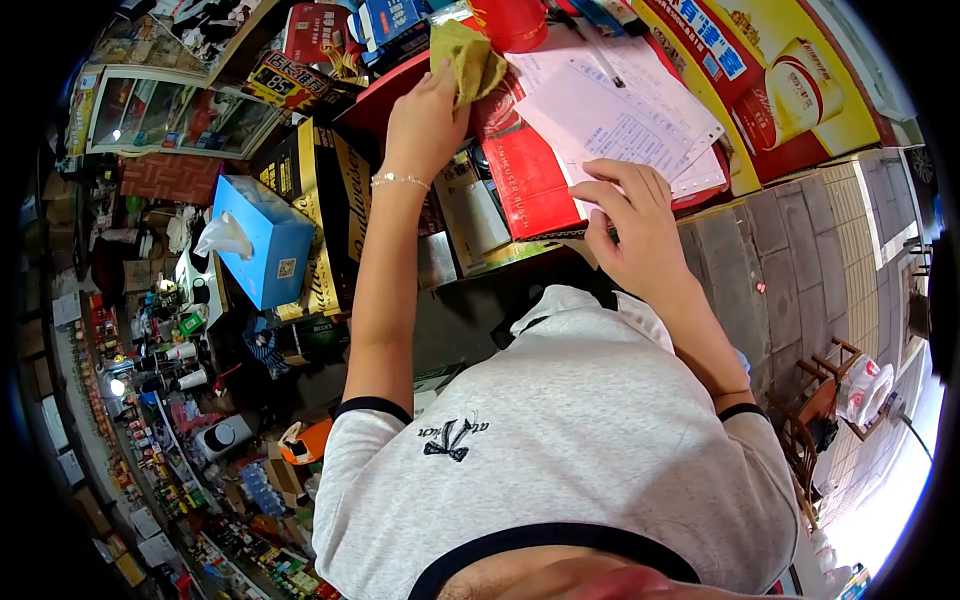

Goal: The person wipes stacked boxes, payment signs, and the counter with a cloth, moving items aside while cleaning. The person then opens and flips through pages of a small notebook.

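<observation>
My left hand (425, 125), with a bracelet at the wrist, reaches forward with its fingers on a yellow-green cloth (462, 62). The cloth lies bunched at the edge of a red surface. Over a red cardboard box (522, 180), my right hand (635, 215) rests by the near edge of several printed papers (585, 120). Its fingers are bent and apart, with nothing visible between them. A pen (600, 66) lies on the papers. Behind them stands a red round container (510, 25), partly cut off by the top of the view.
A blue tissue box (262, 245) stands left of my left arm, beside a black and gold Budweiser box (345, 190). An open compartment (475, 210) holds small items between my arms. Yellow-red cartons (785, 85) stand at the right. Wooden chairs (815, 390) are on the pavement; crowded shelves fill the left.
</observation>
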`<state>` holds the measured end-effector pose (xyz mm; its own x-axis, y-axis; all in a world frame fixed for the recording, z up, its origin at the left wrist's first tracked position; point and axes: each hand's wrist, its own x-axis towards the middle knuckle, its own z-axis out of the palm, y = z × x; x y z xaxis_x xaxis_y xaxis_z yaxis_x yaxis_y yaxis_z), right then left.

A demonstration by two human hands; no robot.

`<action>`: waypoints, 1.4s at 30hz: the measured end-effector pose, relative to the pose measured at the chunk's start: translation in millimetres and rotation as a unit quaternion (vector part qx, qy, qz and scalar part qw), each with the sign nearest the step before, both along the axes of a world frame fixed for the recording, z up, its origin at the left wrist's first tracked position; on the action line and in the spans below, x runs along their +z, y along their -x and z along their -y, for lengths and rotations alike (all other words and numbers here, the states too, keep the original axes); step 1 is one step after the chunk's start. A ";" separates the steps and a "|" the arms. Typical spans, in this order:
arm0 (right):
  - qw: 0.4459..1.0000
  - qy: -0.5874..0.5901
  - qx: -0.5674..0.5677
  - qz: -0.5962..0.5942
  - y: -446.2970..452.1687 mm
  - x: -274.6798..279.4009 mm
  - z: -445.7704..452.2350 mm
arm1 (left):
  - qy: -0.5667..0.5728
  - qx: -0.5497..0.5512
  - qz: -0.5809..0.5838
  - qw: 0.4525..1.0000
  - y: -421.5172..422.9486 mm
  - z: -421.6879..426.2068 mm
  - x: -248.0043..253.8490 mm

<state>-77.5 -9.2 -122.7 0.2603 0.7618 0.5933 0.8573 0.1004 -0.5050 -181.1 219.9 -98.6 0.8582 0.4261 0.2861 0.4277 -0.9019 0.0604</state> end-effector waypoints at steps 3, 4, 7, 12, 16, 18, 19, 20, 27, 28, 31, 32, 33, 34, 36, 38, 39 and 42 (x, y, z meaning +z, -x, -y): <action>1.000 -0.001 0.000 0.001 0.0 -0.9 -0.3 | 0.023 -0.017 0.042 0.999 10.1 23.4 -1.7; 1.000 -0.002 0.000 0.004 -0.4 -1.3 -0.3 | 0.044 -0.011 0.028 0.999 14.1 30.3 -3.5; 1.000 -0.005 -0.001 0.010 -0.1 -1.4 -1.1 | 0.031 -0.047 0.043 0.998 28.1 57.0 -1.6; 1.000 -0.004 -0.005 0.009 1.7 -1.8 -1.3 | 0.048 -0.077 0.057 0.994 50.0 90.7 -4.2; 1.000 -0.006 -0.018 0.024 1.9 -4.4 -2.6 | 0.077 -0.082 0.052 0.992 57.5 111.4 3.0; 1.000 -0.001 -0.017 0.021 1.9 -4.8 -2.2 | 0.063 -0.088 0.045 0.993 60.0 123.3 5.8; 1.000 0.004 -0.019 0.017 2.1 -4.8 -2.0 | 0.052 -0.091 0.047 0.993 60.6 128.5 5.8; 1.000 0.004 -0.018 0.017 2.1 -4.3 -1.7 | 0.042 -0.095 0.048 0.993 61.7 132.7 6.1; 1.000 0.013 -0.007 -0.003 0.5 -2.1 0.6 | 0.099 -0.155 0.014 0.983 72.7 133.7 19.4; 1.000 0.012 -0.007 -0.002 0.5 -1.9 0.5 | 0.098 -0.156 0.015 0.983 78.7 128.7 21.1; 1.000 0.009 -0.003 -0.007 0.0 -2.1 0.7 | 0.295 -0.148 -0.053 0.942 99.4 110.1 22.4; 1.000 0.008 -0.007 -0.008 -1.0 -2.3 1.3 | 0.336 -0.135 0.022 0.932 104.9 104.4 20.6; 1.000 0.007 -0.003 -0.009 -1.0 -3.1 1.2 | 0.374 -0.121 0.096 0.914 105.0 102.1 22.9; 1.000 0.006 0.001 -0.011 -0.6 -4.2 0.9 | 0.373 -0.052 0.150 0.914 103.0 101.3 26.2; 1.000 0.004 -0.002 -0.008 0.7 -3.6 0.5 | 0.357 0.063 0.257 0.896 96.7 98.5 30.5; 1.000 0.000 -0.006 -0.003 1.0 -4.2 -0.4 | 0.293 0.098 0.299 0.903 87.9 95.4 29.1; 1.000 -0.001 -0.004 -0.001 0.7 -5.1 -0.3 | 0.263 0.097 0.304 0.910 80.0 95.5 28.0; 1.000 0.000 -0.002 0.001 -0.4 -5.4 0.4 | 0.192 0.044 0.205 0.959 52.1 93.6 14.6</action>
<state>-77.2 -9.7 -128.0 0.2616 0.7613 0.5933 0.8587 0.0971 -0.5032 -233.2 126.4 -84.0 0.6626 0.6335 0.3996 0.3709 -0.7410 0.5598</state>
